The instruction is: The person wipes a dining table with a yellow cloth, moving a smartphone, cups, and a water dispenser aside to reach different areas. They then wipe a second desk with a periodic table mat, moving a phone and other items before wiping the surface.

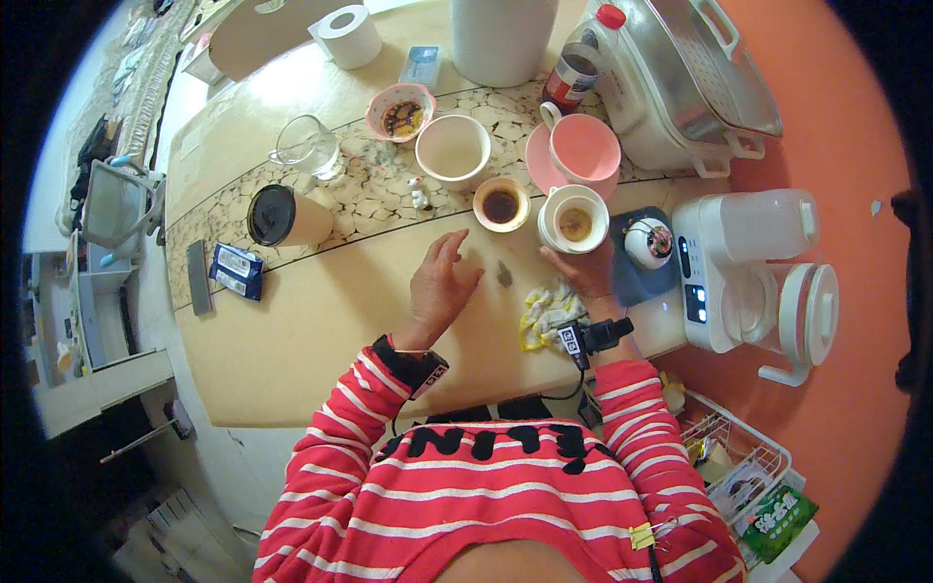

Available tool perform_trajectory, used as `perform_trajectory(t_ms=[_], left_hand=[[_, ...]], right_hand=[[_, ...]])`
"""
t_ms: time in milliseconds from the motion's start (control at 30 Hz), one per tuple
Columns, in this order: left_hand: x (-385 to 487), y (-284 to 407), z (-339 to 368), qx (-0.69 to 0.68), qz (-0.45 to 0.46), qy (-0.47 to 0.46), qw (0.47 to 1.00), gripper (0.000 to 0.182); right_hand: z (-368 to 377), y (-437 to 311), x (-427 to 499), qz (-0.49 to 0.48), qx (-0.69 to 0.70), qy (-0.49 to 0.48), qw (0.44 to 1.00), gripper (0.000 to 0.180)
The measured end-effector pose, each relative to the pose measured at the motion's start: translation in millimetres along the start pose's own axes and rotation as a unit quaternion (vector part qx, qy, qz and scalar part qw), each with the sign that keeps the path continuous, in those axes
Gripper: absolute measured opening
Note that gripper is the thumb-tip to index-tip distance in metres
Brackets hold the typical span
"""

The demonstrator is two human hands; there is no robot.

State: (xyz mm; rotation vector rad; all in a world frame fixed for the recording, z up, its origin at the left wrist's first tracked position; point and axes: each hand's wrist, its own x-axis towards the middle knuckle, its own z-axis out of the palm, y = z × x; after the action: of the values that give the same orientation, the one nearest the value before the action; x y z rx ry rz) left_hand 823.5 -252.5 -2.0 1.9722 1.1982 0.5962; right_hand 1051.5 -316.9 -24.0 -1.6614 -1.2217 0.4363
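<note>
My left hand [443,286] hovers over the tan tabletop, fingers apart and holding nothing. Ahead of it is a small cup of dark liquid [501,205]. My right hand [587,271] grips the near side of a white cup [603,218], thumb at its lower left; the other fingers are partly hidden. Brown residue or liquid shows inside this cup, which appears nested with another white piece. Behind it, a pink cup [585,146] rests on a pink saucer [537,157]. By my right wrist lies a crumpled yellow-and-white cloth [550,317].
To the right stand a round white lidded pot [647,244] on a dark mat [634,291] and a white appliance [718,291]. Further back are a cream bowl [453,149], a patterned bowl [401,113], a glass mug [306,149] and a cola bottle [576,73]. A black-lidded tumbler [306,218] is left.
</note>
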Motion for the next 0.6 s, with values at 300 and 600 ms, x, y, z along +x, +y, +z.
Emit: perform_trajectory(t_ms=[300,600], left_hand=[[0.7,3.7,5.7,0.01,0.019,-0.007,1.0,0.058],[-6.0,-4.8,8.3,-0.003,0.023,-0.006,1.0,0.055]], right_hand=[[6.2,-16.2,-0.4,-0.001,0.036,0.01,0.999,0.069],[7.7,-9.4,4.5,-0.013,0.001,0.027,1.0,0.079]])
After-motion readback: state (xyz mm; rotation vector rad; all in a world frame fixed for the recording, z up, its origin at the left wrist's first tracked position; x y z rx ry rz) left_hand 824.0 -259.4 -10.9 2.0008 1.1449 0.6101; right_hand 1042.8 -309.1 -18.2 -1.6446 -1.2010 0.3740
